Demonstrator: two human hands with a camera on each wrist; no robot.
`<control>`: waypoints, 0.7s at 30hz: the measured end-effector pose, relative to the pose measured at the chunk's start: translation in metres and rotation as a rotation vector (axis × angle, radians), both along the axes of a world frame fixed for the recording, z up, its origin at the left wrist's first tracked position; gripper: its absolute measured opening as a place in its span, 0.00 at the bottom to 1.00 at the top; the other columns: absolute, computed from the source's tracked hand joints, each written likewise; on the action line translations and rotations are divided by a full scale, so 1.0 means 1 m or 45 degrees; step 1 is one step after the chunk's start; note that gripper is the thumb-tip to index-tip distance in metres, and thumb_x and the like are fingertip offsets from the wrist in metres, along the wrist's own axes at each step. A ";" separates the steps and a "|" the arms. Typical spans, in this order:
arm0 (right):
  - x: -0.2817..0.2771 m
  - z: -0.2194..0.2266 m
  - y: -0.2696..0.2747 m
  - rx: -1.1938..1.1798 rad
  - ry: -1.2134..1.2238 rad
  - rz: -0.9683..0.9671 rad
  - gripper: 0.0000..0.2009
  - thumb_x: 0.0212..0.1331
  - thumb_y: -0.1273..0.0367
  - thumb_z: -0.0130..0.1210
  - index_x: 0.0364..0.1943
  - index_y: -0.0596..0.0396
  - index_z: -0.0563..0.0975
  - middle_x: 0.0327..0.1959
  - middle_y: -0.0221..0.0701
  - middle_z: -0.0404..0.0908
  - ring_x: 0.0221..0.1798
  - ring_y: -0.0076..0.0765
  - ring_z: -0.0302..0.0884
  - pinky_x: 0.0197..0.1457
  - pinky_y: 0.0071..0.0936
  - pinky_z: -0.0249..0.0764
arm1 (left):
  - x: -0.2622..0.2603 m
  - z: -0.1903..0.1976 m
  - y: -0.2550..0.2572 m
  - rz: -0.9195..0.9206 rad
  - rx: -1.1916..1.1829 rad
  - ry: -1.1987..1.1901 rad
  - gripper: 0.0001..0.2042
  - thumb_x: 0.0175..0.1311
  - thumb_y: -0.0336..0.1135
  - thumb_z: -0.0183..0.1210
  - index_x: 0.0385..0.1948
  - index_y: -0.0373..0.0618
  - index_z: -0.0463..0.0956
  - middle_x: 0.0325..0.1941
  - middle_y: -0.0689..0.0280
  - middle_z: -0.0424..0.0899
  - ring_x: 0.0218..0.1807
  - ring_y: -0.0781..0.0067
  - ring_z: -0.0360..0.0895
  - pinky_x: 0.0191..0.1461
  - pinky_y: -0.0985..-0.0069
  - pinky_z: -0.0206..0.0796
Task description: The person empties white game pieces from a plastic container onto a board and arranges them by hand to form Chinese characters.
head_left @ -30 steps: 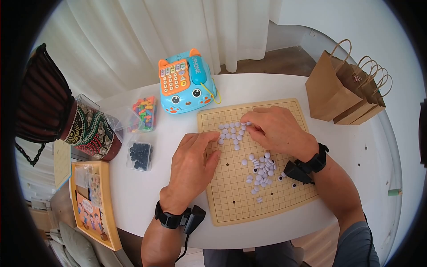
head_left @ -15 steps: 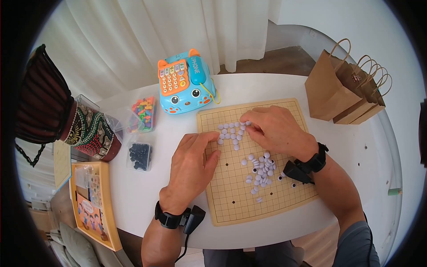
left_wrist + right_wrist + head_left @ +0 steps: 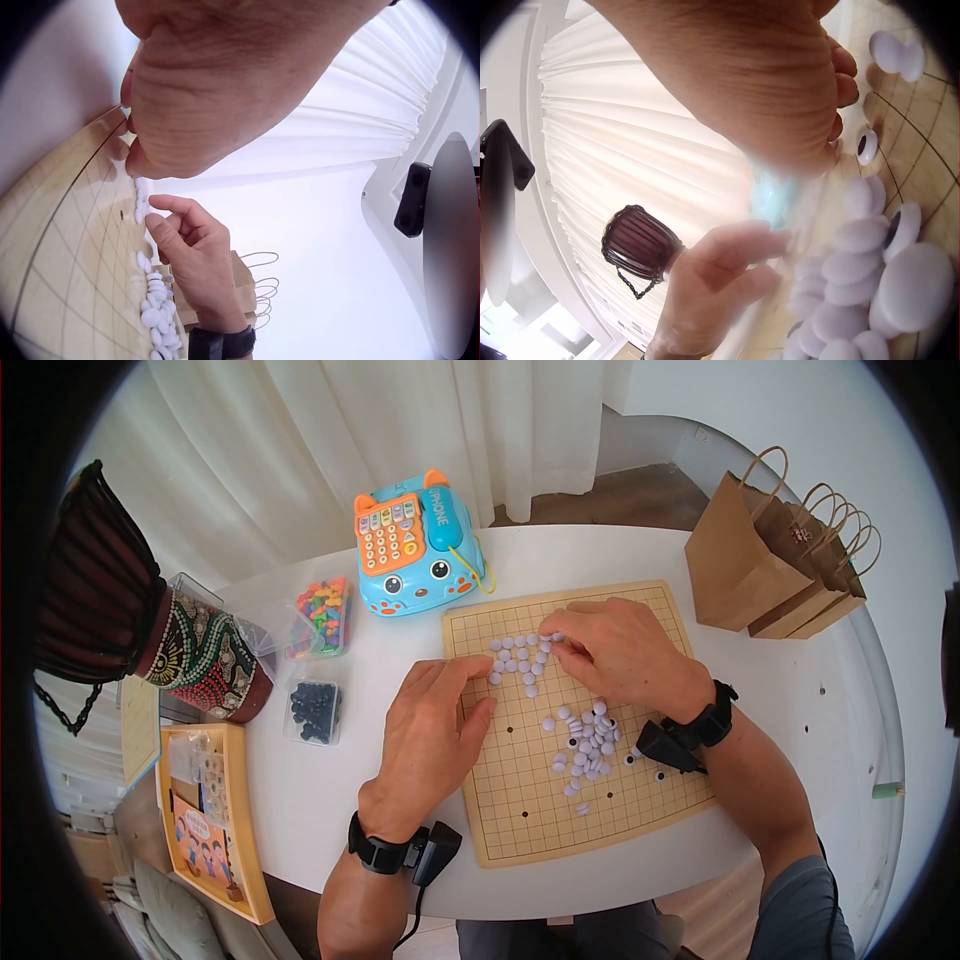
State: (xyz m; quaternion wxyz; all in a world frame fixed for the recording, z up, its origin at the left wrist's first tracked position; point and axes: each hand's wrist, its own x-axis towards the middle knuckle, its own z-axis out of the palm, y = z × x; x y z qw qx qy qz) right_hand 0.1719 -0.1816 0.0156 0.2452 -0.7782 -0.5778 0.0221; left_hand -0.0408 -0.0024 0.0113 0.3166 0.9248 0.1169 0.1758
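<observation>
The head view shows the left hand (image 3: pixel 425 735), index finger and thumb apart, beside a flat cluster of white pieces (image 3: pixel 524 654) on the gridded board (image 3: pixel 540 800); a heap (image 3: pixel 597 742) lies nearer the person. The left wrist view reveals a gap between the right hand's (image 3: pixel 625 660) index finger and thumb; I cannot tell whether they touch a piece. The right wrist view shows the heaped pieces tilted and stacked. Across the white counter (image 3: pixel 300 800) stand a drum (image 3: pixel 185 620), a box of black pieces (image 3: pixel 314 710), a toy phone (image 3: pixel 415 550) and paper bags (image 3: pixel 740 560), with pale curtains (image 3: pixel 350 460) behind.
</observation>
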 end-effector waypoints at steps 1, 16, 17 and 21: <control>0.000 -0.001 0.000 -0.001 -0.002 -0.003 0.08 0.73 0.67 0.63 0.49 0.53 0.88 0.40 0.38 0.92 0.44 0.55 0.90 0.47 0.51 0.83 | 0.000 0.000 0.001 0.001 -0.003 0.000 0.19 0.70 0.23 0.74 0.61 0.41 0.86 0.61 0.59 0.94 0.64 0.50 0.87 0.68 0.57 0.80; -0.001 0.002 0.000 -0.030 0.011 0.004 0.08 0.72 0.67 0.63 0.48 0.53 0.88 0.41 0.38 0.92 0.44 0.56 0.90 0.48 0.52 0.83 | 0.000 -0.001 0.001 -0.003 0.006 -0.017 0.19 0.70 0.23 0.74 0.61 0.41 0.86 0.60 0.59 0.95 0.64 0.51 0.88 0.67 0.57 0.80; -0.001 0.002 0.000 -0.025 0.010 0.007 0.08 0.72 0.67 0.63 0.48 0.53 0.88 0.41 0.38 0.92 0.45 0.56 0.91 0.48 0.52 0.83 | 0.000 -0.001 0.001 -0.003 0.006 -0.017 0.19 0.70 0.23 0.74 0.61 0.41 0.86 0.60 0.59 0.95 0.64 0.51 0.88 0.67 0.57 0.80; 0.000 0.001 0.000 -0.021 0.011 0.005 0.08 0.72 0.67 0.63 0.48 0.53 0.88 0.42 0.38 0.93 0.45 0.56 0.91 0.48 0.52 0.84 | 0.000 -0.001 0.001 -0.005 0.008 -0.020 0.19 0.70 0.23 0.74 0.61 0.41 0.86 0.60 0.59 0.95 0.63 0.50 0.88 0.67 0.57 0.80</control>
